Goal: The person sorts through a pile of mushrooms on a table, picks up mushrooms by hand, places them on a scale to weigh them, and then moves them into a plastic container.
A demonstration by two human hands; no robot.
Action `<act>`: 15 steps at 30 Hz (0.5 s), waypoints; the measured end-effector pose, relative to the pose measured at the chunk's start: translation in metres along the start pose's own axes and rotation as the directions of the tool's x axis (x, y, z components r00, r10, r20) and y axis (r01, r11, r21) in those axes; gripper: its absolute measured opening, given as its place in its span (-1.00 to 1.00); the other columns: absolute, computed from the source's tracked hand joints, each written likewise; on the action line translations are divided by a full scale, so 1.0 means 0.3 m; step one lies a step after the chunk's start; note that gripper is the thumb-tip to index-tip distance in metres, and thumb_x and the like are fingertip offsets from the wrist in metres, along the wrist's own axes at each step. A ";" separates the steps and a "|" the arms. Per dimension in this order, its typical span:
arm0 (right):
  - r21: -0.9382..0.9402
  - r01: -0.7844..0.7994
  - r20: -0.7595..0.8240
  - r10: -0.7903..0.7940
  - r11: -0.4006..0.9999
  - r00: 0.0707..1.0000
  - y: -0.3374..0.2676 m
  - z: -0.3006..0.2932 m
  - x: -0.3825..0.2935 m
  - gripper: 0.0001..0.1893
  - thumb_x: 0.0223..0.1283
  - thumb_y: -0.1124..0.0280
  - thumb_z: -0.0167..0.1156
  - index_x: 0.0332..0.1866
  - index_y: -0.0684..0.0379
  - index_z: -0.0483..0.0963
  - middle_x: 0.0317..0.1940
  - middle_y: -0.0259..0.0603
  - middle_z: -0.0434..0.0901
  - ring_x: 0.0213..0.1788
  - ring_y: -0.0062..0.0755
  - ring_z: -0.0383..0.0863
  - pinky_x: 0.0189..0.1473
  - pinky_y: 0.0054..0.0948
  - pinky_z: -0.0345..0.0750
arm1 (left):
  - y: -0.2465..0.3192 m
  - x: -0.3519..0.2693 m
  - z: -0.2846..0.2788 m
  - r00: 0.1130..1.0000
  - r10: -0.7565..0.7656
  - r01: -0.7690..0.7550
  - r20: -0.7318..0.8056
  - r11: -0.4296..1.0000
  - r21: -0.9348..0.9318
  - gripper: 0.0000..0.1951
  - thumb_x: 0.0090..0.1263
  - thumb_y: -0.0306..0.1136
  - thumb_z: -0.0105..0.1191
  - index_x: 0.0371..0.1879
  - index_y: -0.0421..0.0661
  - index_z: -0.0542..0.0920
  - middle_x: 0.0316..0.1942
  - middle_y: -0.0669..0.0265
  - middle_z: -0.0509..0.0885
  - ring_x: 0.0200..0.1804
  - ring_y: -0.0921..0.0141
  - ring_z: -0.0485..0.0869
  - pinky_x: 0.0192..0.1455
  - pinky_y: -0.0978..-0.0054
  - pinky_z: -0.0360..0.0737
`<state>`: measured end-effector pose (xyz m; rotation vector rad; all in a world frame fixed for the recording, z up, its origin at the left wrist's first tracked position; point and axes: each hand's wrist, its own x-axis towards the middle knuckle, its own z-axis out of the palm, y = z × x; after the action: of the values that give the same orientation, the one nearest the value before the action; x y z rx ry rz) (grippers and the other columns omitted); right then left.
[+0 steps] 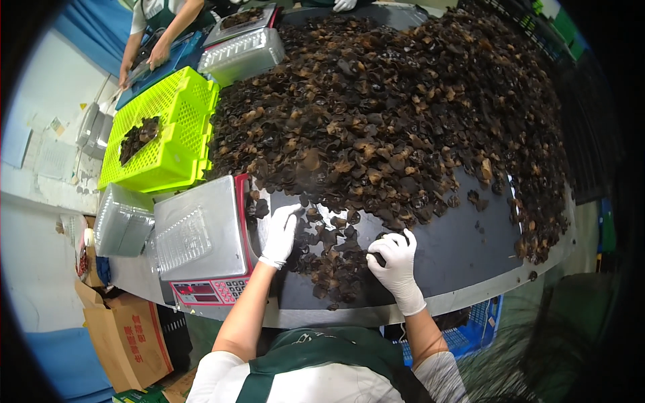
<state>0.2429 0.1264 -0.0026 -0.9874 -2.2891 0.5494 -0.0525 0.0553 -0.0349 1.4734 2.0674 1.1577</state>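
Before me a small heap of dark brown wood ear mushrooms (335,269) lies on a black mat (446,242). My left hand (282,237), in a white glove, is at the heap's left side, its fingers extended and no piece visible in it. On the right, my gloved right hand (395,262) curls its thumb and fingers around a dark mushroom piece (378,259), partly hidden by the fingers. Left of my hands stands a digital scale (201,242) with a red rim; an empty clear plastic tray (184,237) rests on its metal plate.
A huge mushroom pile (383,111) covers the table's far side. Left are a lime-green crate (176,151) bearing a filled tray, stacked clear containers (123,221) and a cardboard box (126,337). Another person's hands (158,53) work at the far left. A blue crate (471,327) sits below the table edge.
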 end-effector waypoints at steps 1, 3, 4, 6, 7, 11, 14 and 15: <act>0.001 -0.010 0.009 0.010 1.000 1.000 -0.011 -0.015 0.002 -0.76 -0.11 0.32 0.44 -0.26 -0.03 0.62 -0.29 -0.46 0.65 0.00 -0.30 0.56 0.41 0.11 0.18 | 0.003 0.011 0.006 0.999 -0.026 0.027 0.025 0.999 -0.020 -0.75 0.46 -0.43 0.03 0.03 -0.11 0.68 0.00 0.13 0.70 0.09 0.12 0.64 0.21 0.26 0.52; -0.051 0.025 0.074 -0.021 0.998 0.997 -0.065 -0.019 0.035 -0.62 -0.10 0.24 0.46 -0.08 0.00 0.64 -0.24 -0.42 0.64 0.00 -0.31 0.55 0.39 0.11 0.20 | -0.001 0.032 0.036 0.997 0.074 -0.075 0.026 0.997 0.018 -0.75 0.45 -0.44 0.02 0.00 -0.12 0.69 -0.02 0.09 0.70 0.08 0.09 0.63 0.21 0.24 0.52; -0.119 0.085 0.072 -0.077 0.989 0.994 -0.075 0.007 0.040 -0.58 -0.05 0.19 0.43 -0.01 0.01 0.64 -0.23 -0.42 0.63 0.00 -0.30 0.54 0.39 0.11 0.20 | 0.037 0.048 0.039 0.987 0.121 -0.127 0.107 0.991 0.045 -0.75 0.45 -0.40 0.00 0.01 -0.09 0.69 -0.03 0.09 0.70 0.07 0.07 0.62 0.20 0.23 0.52; -0.168 0.135 0.094 -0.120 0.976 0.988 -0.070 0.078 0.044 -0.68 -0.01 0.21 0.38 -0.10 0.00 0.63 -0.27 -0.43 0.60 -0.01 -0.31 0.53 0.41 0.11 0.17 | 0.044 0.059 0.063 0.938 0.140 -0.163 0.319 0.986 0.046 -0.78 0.46 -0.33 -0.01 -0.17 -0.11 0.71 -0.14 0.12 0.70 -0.01 0.09 0.63 0.14 0.23 0.53; -0.187 0.138 0.140 -0.113 0.973 0.984 -0.075 0.080 0.052 -0.72 -0.01 0.23 0.37 -0.13 -0.01 0.62 -0.29 -0.44 0.59 -0.02 -0.31 0.53 0.41 0.10 0.16 | 0.061 0.062 0.062 0.888 0.145 -0.184 0.436 0.982 0.047 -0.78 0.46 -0.31 -0.01 -0.24 -0.11 0.71 -0.18 0.13 0.71 -0.05 0.10 0.64 0.10 0.22 0.54; 0.215 -0.194 0.025 0.193 0.957 0.981 -0.038 -0.102 0.000 -0.85 -0.10 0.36 0.33 -0.35 0.07 0.61 -0.32 -0.30 0.62 -0.15 -0.23 0.57 0.34 -0.05 0.30 | 0.084 0.063 0.039 0.899 0.233 -0.275 0.371 0.959 0.062 -0.83 0.43 -0.37 0.06 -0.31 -0.13 0.71 -0.26 0.15 0.70 -0.11 0.11 0.64 0.02 0.23 0.55; 0.876 -0.310 0.174 0.356 0.370 0.918 0.048 -0.375 -0.175 -0.68 -0.02 0.05 0.28 -0.36 0.10 0.61 -0.34 -0.18 0.63 -0.21 -0.22 0.57 0.14 -0.10 0.40 | 0.152 0.088 0.040 0.908 0.271 -0.293 0.321 0.956 0.023 -0.86 0.43 -0.41 0.06 -0.22 -0.14 0.70 -0.22 0.14 0.68 -0.12 0.11 0.63 0.01 0.23 0.55; 0.988 -0.110 0.078 0.261 0.111 0.962 0.100 -0.398 -0.246 -0.58 0.03 -0.10 0.23 -0.34 0.10 0.61 -0.33 -0.17 0.63 -0.22 -0.21 0.56 0.09 -0.07 0.39 | 0.172 0.095 0.057 0.912 0.297 -0.298 0.283 0.954 -0.043 -0.85 0.44 -0.41 0.06 -0.18 -0.15 0.68 -0.21 0.13 0.67 -0.13 0.11 0.62 0.00 0.24 0.55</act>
<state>0.3771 0.1064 0.0442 -0.4969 -1.0729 1.7793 -0.0204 0.0945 -0.0001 1.8823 1.6897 0.9729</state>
